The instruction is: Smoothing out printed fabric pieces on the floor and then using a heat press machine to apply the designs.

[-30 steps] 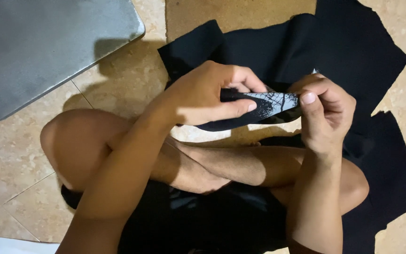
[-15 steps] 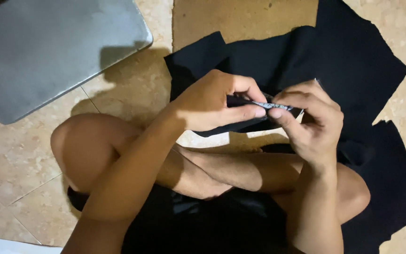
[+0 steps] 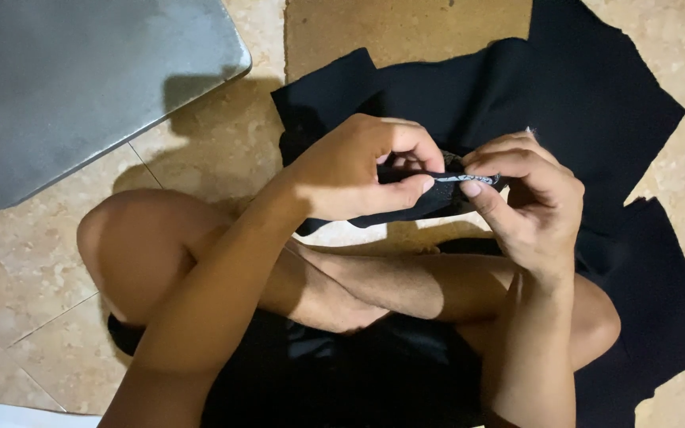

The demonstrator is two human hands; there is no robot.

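Observation:
My left hand (image 3: pixel 362 170) and my right hand (image 3: pixel 529 198) meet above my crossed legs. Together they pinch a small black fabric piece (image 3: pixel 430 198) with a pale chalk-marked edge (image 3: pixel 465 179) folded thin between the fingertips. The left thumb and forefinger clamp its left end, and the right thumb and forefinger grip the right end. Under the hands a large black cloth (image 3: pixel 580 103) lies spread on the floor.
A grey metal sheet (image 3: pixel 73 79) lies at the upper left on the beige tiled floor (image 3: pixel 25 269). A brown board (image 3: pixel 406 32) shows at the top centre. More black cloth (image 3: pixel 660 301) reaches to the right, and my bare knees sit below the hands.
The black piece showed its chalk-marked face a second ago; now it is folded so only a thin pale edge shows. Both hands have drawn closer together.

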